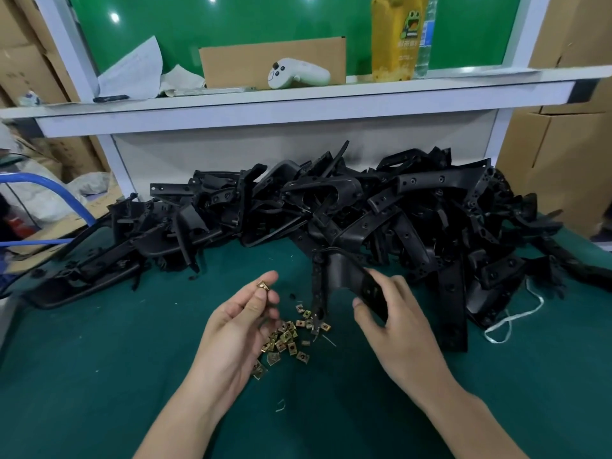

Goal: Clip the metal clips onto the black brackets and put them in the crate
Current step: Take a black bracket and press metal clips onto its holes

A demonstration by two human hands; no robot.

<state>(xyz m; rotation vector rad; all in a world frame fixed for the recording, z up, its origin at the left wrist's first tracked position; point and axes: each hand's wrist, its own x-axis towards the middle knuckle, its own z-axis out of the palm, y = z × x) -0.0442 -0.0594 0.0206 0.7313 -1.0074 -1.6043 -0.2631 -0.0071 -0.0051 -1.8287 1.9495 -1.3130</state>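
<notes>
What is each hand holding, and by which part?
The left hand pinches one metal clip between thumb and fingertip. The right hand grips a black bracket by its near end.

We look forward and down from head height, close over the table [99, 376]; shelf [265, 97] across the upper frame.

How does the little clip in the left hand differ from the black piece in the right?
The clip is brassy metal; the bracket is matt black. The clip is tiny, pinched by the left hand; the bracket is far bigger, long and curved, gripped by the right hand. Both are held above the green mat, not yet joined.
</notes>
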